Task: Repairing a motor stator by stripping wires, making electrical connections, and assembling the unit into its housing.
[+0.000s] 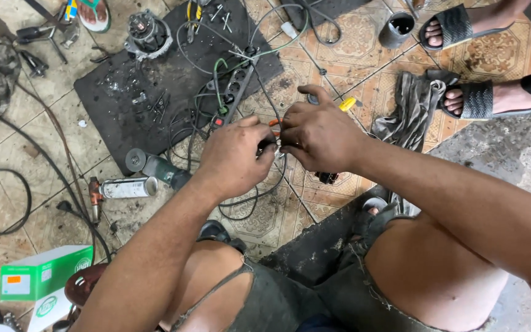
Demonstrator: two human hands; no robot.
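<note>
My left hand (235, 157) and my right hand (318, 132) meet at the centre of the view, fingertips pinched together on a small dark part with thin wires (273, 146) between them. An orange tip shows between the fingers. The part itself is mostly hidden by my fingers. A black cable (241, 206) loops down from under my hands onto the tiled floor. A dark component (327, 178) lies just below my right hand. My bare knees fill the bottom of the view.
A black mat (130, 104) holds a power strip (232, 95), screws and a motor part (147, 34). An angle grinder (155, 167), spray can (127, 187), green box (44, 270), grey rag (410, 110) and yellow-handled screwdriver (346, 103) lie around. Another person's sandalled feet (474, 98) stand at top right.
</note>
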